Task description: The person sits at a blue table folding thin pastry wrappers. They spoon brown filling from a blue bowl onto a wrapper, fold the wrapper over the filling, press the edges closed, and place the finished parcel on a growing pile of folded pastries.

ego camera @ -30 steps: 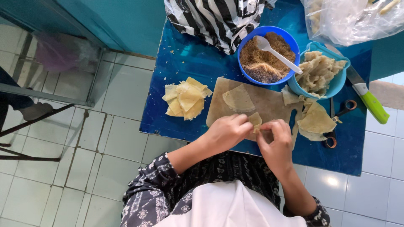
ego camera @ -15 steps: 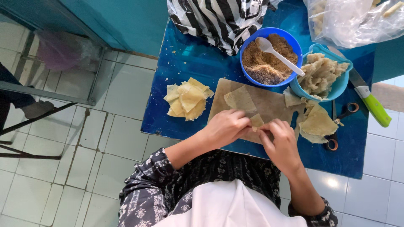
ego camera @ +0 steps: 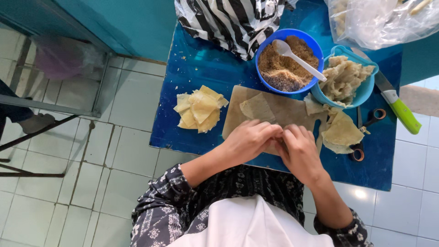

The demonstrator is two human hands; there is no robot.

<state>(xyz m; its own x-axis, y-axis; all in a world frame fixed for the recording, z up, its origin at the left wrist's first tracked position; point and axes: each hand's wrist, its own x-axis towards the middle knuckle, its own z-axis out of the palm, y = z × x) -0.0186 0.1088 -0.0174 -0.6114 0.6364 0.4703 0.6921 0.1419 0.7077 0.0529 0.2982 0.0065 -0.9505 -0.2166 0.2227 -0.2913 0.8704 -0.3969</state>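
Two hands, left hand [ego camera: 249,139] and right hand [ego camera: 299,148], have closed together over the board [ego camera: 283,112]; the wrapper seen earlier is now hidden beneath curled fingers, grip unclear—folding likely underway.

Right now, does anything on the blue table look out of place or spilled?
Small pale crumbs lie scattered on the blue table left of the blue bowl. The green-handled knife pokes past the table's right edge. Both hands work on the board; nothing else stands out.
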